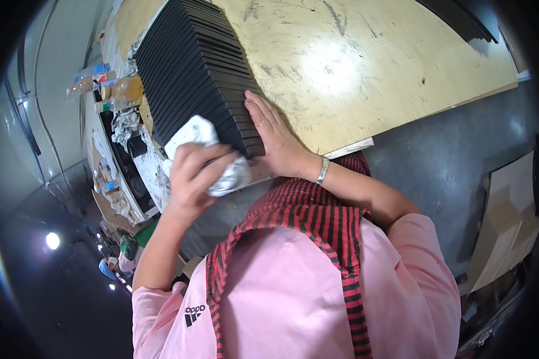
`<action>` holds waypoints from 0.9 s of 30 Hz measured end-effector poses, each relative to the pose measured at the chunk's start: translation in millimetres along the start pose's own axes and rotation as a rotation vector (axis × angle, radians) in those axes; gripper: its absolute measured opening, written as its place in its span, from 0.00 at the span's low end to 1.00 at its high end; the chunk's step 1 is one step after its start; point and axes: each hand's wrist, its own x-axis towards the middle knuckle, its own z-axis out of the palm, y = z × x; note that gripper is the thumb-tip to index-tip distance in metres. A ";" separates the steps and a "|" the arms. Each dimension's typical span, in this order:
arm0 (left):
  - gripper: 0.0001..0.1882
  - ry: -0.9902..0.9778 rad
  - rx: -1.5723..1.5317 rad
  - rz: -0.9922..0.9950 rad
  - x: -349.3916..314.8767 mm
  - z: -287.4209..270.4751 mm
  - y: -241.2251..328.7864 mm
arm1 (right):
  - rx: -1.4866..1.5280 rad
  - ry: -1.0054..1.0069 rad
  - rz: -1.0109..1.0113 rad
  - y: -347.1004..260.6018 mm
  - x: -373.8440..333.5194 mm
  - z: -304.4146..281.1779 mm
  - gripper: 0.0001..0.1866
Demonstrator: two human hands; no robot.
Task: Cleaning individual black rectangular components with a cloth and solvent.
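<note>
A long stack of thin black strips [188, 78], packed side by side, lies on the pale wooden table near its front edge. My left hand [193, 170] is closed on a crumpled white cloth [196, 130], which rests over the stack's near end. Part of the cloth bulges out to the right of my fingers, which are slightly blurred. Against the right side of the stack, my right hand [275, 134] lies flat with its fingers stretched forward; its thumb is by the stack's near lower corner.
Plastic bottles [126, 90] and crumpled white wrapping [126, 124] sit left of the stack. Black strips [461, 21] lie at the table's far right. Cardboard [506, 215] stands low on the right, past the grey floor [425, 143]. Another person [109, 267] is in the left distance.
</note>
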 end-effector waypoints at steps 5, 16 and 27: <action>0.21 -0.132 -0.037 0.061 18.7 22.4 1.1 | 0.007 0.045 -0.077 4.4 0.9 1.0 0.58; 0.41 -0.129 -0.023 -0.067 -5.0 27.2 2.3 | 0.008 0.019 -0.104 3.0 1.7 -2.7 0.61; 0.23 0.474 -0.369 -0.643 -116.5 -10.6 -44.8 | -0.071 -0.073 0.073 -9.3 2.0 -4.5 0.67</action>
